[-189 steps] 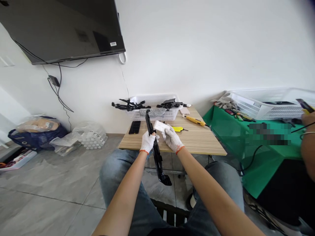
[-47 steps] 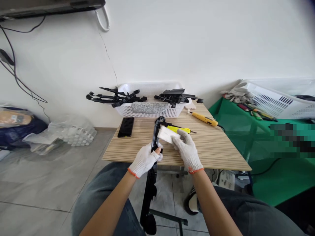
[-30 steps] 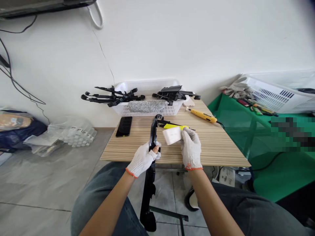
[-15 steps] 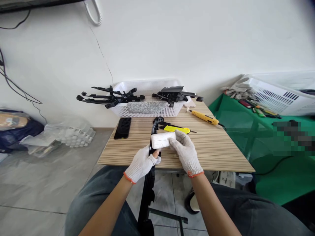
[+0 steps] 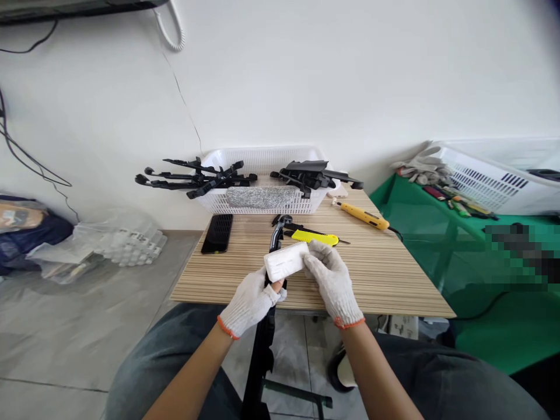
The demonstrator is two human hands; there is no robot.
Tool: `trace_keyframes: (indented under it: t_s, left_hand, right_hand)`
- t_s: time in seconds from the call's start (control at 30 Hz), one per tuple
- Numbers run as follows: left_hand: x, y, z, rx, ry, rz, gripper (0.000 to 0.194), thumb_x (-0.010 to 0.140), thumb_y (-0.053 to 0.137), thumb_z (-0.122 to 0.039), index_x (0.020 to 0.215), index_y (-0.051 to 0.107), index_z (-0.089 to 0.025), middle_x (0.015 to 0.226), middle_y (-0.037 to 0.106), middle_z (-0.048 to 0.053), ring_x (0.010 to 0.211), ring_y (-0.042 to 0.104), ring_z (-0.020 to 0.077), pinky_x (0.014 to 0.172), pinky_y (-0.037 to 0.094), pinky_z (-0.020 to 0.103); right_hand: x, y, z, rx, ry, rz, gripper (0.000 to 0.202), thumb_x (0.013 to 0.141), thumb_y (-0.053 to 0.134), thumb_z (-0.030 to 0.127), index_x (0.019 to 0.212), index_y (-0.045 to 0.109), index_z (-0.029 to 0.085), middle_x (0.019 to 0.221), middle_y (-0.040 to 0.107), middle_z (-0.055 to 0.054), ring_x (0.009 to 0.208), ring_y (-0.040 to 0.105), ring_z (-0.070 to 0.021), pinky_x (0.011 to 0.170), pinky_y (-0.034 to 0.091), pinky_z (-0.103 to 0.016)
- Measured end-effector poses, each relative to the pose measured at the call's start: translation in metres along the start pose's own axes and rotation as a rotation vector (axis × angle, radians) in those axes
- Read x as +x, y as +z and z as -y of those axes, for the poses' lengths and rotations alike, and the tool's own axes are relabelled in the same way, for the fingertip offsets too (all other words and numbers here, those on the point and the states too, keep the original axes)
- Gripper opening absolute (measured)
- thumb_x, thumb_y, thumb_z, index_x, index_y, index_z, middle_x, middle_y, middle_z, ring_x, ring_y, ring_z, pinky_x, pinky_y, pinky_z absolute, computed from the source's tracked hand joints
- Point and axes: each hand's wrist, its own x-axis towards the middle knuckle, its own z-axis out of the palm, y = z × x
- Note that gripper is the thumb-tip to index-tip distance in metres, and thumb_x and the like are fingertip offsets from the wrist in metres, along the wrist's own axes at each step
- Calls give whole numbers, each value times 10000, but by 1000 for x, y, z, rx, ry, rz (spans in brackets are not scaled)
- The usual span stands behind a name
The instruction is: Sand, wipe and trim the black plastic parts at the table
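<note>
Both my hands wear white knit gloves with orange cuffs. My left hand (image 5: 251, 300) is closed around a long black plastic strip (image 5: 262, 344), its bare thumb showing. The strip runs from between my legs up over the table edge and ends in a curved tip. Between the fingers of my right hand (image 5: 330, 280) is the right end of a white rectangular block (image 5: 285, 262), its face lined with shallow grooves. The block lies across the strip, tilted up at the right, just above my left thumb; whether it touches the strip is hidden.
A yellow utility knife (image 5: 314, 238) and a black phone (image 5: 217, 233) lie on the table (image 5: 385, 274). Behind stands a white basket (image 5: 306, 205) with black plastic parts. A corded yellow rotary tool (image 5: 363, 216) rests at right. A green-covered table (image 5: 420, 210) holds another basket.
The white block has tilted, its left end dropping and its right end rising relative to it, and has shifted slightly left. My left hand keeps its grip on the strip. The whole view has shifted slightly.
</note>
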Motion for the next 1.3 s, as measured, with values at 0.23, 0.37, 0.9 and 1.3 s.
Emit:
trace_keyframes:
  t_s: [0.23,0.37,0.9,1.3]
  left_hand:
    - [0,-2,-4,20,5,26,468,922,448,-629,889,595,-185,642,615,16,568,540,162,553,405,269]
    - [2,-1,0,55,39,16,406,920,476,-557,870,652,-195,726,689,46,654,611,196,649,474,297]
    - [-1,-3,-9,-7,-7,30,448,939,465,-600,804,586,-190,681,656,30,620,585,167,595,427,265]
    - [1,-8,-13,67,26,78,474,958,403,-583,751,578,-194,701,661,40,651,582,170,659,453,279]
  right_hand:
    - [3,-2,-1,94,-22,-140,543,606,856,465,1033,629,219,944,708,-51,851,658,-192,732,571,-325]
    - [-2,-1,4,83,35,41,555,609,851,454,1065,639,222,989,719,-69,838,666,-203,654,560,-306]
    - [0,-2,4,91,82,147,452,620,843,481,932,649,217,815,651,-11,617,509,-116,517,427,-231]
    - [-3,2,7,8,79,214,431,630,855,480,896,656,204,763,640,-10,593,491,-116,500,403,-238]
